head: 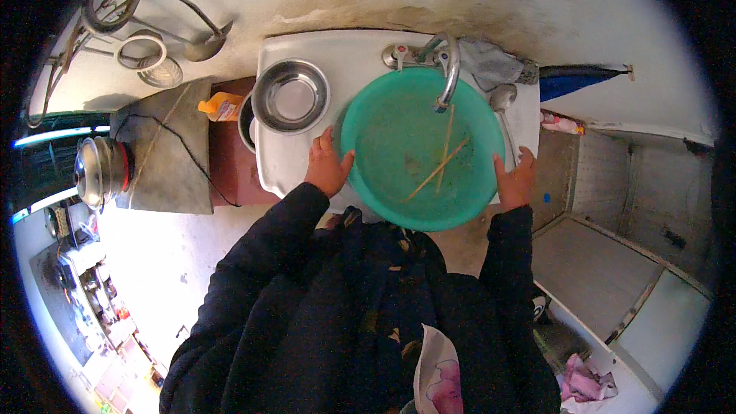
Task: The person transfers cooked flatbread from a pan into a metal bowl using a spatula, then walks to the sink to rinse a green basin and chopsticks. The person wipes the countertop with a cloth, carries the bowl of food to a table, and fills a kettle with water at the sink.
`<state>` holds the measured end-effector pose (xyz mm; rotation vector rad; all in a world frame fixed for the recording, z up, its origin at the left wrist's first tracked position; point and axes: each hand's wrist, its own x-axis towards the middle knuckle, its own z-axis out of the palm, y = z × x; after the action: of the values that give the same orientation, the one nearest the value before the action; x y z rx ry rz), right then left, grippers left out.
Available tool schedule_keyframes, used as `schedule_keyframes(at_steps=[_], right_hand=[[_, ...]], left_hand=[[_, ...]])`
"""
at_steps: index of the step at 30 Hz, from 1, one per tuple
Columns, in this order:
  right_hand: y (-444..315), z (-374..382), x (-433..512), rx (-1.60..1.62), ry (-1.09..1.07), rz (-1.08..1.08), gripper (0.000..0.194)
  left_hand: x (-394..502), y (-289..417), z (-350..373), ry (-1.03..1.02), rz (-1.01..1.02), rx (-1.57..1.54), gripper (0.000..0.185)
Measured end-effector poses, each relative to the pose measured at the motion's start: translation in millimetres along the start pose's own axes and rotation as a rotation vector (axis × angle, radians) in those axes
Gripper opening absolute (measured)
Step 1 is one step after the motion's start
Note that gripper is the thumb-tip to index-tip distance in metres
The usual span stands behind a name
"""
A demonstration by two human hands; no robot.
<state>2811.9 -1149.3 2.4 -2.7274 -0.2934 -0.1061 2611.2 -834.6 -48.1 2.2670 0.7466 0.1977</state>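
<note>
A large green plastic basin (379, 195) rests on the white sink (339, 46), reaching past its front edge. Two crossed chopsticks (428, 179) lie in it, in what looks like shallow water with dark specks. At the basin's left side is my left hand (328, 165), fingers apart, the thumb at the rim. My right hand (513, 177) is spread at the opposite side, its thumb also by the rim. Neither hand is closed around the basin. Over the basin's back part hangs the chrome faucet spout (452, 77), below which no stream of water shows.
On the sink's left sits a stainless steel bowl (291, 96). A ladle (503, 98) and a grey cloth (489, 61) lie at the right. Farther left are an orange bottle (223, 106), a black cord (172, 133) and a lidded pot (92, 172). Utensils hang from a wall rack (123, 11).
</note>
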Motion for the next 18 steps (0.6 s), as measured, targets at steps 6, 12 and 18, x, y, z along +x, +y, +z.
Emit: schedule_keyframes(at_steps=[6, 12, 18], right_hand=[[35.7, 18.9, 1.7, -0.005, -0.356, 0.166, 0.037], [57.2, 20.0, -5.4, 0.407, -0.331, 0.257, 0.026], [61.8, 11.0, -13.4, 0.560, -0.293, 0.321, 0.024]], left_hand=[[16.0, 4.8, 4.6, -0.152, -0.256, -0.301, 0.041], [11.1, 27.5, -12.0, -0.168, -0.271, -0.400, 0.041], [2.8, 45.1, -22.9, -0.178, -0.212, -0.521, 0.048]])
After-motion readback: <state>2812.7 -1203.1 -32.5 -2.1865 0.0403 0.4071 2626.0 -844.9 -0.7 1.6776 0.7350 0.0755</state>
